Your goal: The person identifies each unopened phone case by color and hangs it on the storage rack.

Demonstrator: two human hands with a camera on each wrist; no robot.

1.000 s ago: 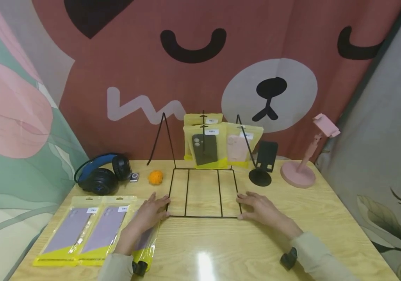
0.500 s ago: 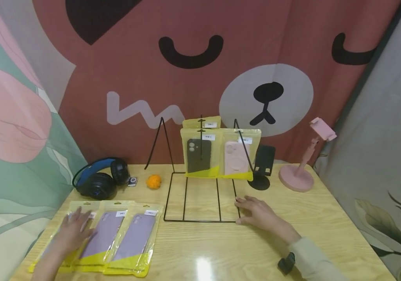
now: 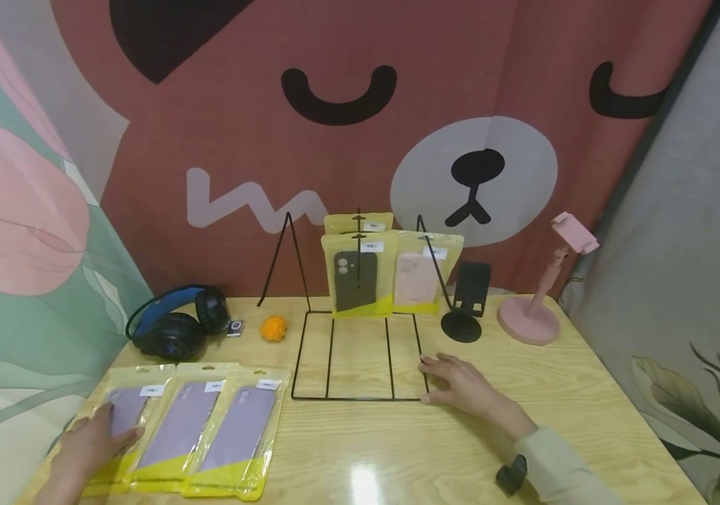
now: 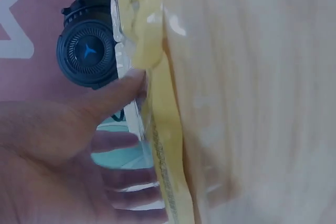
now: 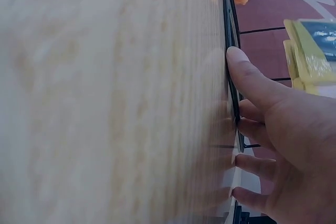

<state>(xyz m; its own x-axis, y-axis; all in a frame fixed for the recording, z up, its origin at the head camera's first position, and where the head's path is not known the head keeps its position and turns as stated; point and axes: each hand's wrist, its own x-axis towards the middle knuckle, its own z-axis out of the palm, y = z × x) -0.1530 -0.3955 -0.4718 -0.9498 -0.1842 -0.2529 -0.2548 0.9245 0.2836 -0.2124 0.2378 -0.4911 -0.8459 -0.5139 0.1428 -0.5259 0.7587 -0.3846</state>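
Three yellow-edged clear pouches with purple phone cases lie side by side at the front left. My left hand (image 3: pixel 90 442) lies over the leftmost phone case pouch (image 3: pixel 126 407); its thumb (image 4: pixel 126 85) touches the pouch's surface, and its other fingers look spread and fairly straight. Right of the pouches, a black wire display rack (image 3: pixel 360 399) stands with its base flat on the table. My right hand (image 3: pixel 463 384) rests at the base's right side, thumb and fingertips touching the wire. Pouches with a black case (image 3: pixel 357 280) and a pink case (image 3: pixel 418 279) hang on the rack, another behind.
Black headphones (image 3: pixel 179 326), a small square gadget (image 3: pixel 235 328) and an orange fuzzy ball (image 3: pixel 273 328) sit at the back left. A black phone stand (image 3: pixel 462 327) and a pink phone stand (image 3: pixel 528 320) are at the back right. A patterned curtain hangs behind the table.
My left hand has left the rack's left side and moved left, then down onto the leftmost pouch. My right hand stays at the rack. The hanging pouches have swung slightly.
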